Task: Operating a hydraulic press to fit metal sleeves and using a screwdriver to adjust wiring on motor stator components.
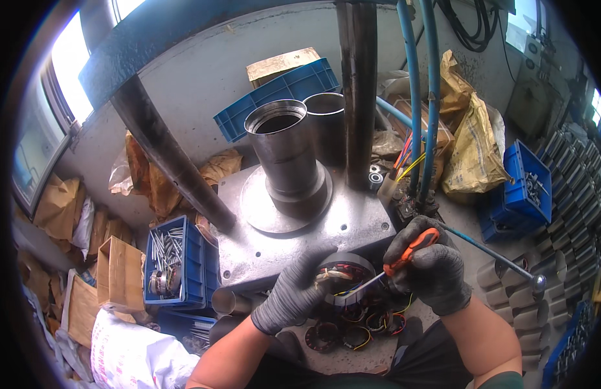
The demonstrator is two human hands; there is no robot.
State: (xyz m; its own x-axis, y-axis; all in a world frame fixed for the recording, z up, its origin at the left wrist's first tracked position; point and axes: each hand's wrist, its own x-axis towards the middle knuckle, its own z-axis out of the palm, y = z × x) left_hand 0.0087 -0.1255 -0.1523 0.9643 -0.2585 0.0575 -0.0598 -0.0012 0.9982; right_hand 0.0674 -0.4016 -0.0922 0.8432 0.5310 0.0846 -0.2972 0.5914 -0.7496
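Note:
My left hand (292,290), in a grey glove, is closed around the side of a ring-shaped motor stator (354,260), holding it above my lap. Coloured lead wires (338,275) come out at the stator's near side. My right hand (436,269), gloved too, grips orange-handled scissors (414,249). Their narrow metal blade points down and left, its end by the wires at the stator. Whether the blade touches a wire I cannot tell. Below, between my legs, lie several more wound stators (357,337).
Ahead stands a press with a metal bed (255,249), a steel cylinder (287,152) and dark columns (360,97). A ball-ended lever (488,253) juts out at right. Blue crates (206,272) of metal parts stand left, another crate (530,188) right, beside stacked metal sleeves (563,227).

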